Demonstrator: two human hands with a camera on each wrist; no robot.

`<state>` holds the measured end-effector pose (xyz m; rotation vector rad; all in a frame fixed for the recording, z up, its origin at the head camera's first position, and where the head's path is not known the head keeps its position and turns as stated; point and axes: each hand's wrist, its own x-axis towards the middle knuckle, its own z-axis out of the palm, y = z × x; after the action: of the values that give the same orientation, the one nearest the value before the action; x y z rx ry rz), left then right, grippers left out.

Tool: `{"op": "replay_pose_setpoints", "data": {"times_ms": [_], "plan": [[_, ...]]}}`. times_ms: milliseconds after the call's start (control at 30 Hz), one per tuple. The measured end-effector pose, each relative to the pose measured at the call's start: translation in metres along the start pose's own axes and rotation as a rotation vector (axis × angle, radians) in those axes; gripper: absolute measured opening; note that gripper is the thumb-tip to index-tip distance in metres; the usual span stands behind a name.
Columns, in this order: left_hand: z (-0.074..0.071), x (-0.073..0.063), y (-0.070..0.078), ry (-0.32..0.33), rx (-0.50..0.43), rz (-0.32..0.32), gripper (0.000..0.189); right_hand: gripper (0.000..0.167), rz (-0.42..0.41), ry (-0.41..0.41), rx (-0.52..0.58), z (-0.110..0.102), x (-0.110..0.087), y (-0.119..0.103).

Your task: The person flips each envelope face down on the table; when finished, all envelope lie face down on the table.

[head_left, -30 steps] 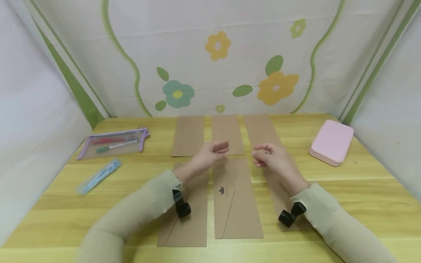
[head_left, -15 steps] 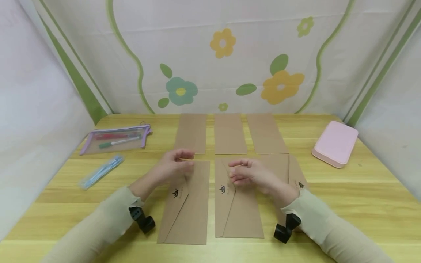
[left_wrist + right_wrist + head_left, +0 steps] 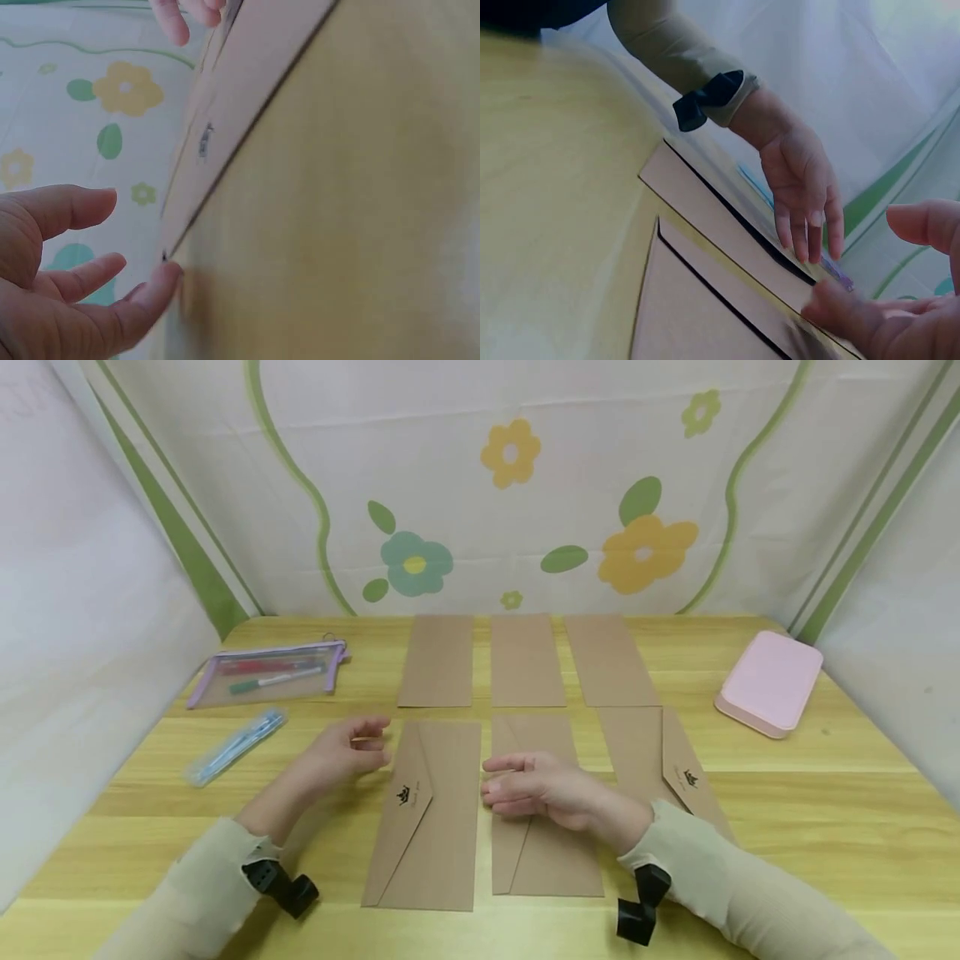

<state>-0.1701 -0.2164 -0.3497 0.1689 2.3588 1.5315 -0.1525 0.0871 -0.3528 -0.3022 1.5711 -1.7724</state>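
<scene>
Six brown kraft envelopes lie flat on the wooden table in two rows. In the front row, the left envelope and the right envelope show flaps with a crown print. My left hand is beside the left envelope's outer edge, fingers loosely bent and holding nothing; the left wrist view shows a fingertip near that envelope's corner. My right hand hovers over the front middle envelope and covers its print, with fingers relaxed and nothing held. Behind lie the plain back envelopes.
At the left are a clear pencil pouch with purple edging and pens inside, and a blue item in a clear sleeve. A pink case sits at the right. A flowered cloth stands behind the table.
My left hand has moved left and toward me, off the left envelope to its side. My right hand has left the right envelope, moving left and nearer over the middle one. The envelopes look unmoved.
</scene>
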Motion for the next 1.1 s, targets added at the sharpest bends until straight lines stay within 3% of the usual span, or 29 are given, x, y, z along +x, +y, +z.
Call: {"op": "replay_pose_setpoints", "data": {"times_ms": [200, 400, 633, 1100], "plan": [[0.004, -0.003, -0.004, -0.051, -0.057, -0.028, 0.063, 0.07, 0.024, 0.004, 0.018, 0.008, 0.0, -0.001], [0.01, -0.005, 0.0, -0.074, -0.098, -0.045, 0.06, 0.069, 0.021, 0.026, 0.003, 0.015, 0.003, 0.003], [0.014, -0.008, 0.001, -0.006, -0.096, -0.031, 0.056, 0.07, 0.004, 0.007, -0.008, 0.018, 0.008, 0.006], [0.017, -0.002, -0.018, 0.085, -0.32, -0.016, 0.054, 0.065, -0.036, 0.019, -0.049, 0.019, 0.014, 0.01]]}}
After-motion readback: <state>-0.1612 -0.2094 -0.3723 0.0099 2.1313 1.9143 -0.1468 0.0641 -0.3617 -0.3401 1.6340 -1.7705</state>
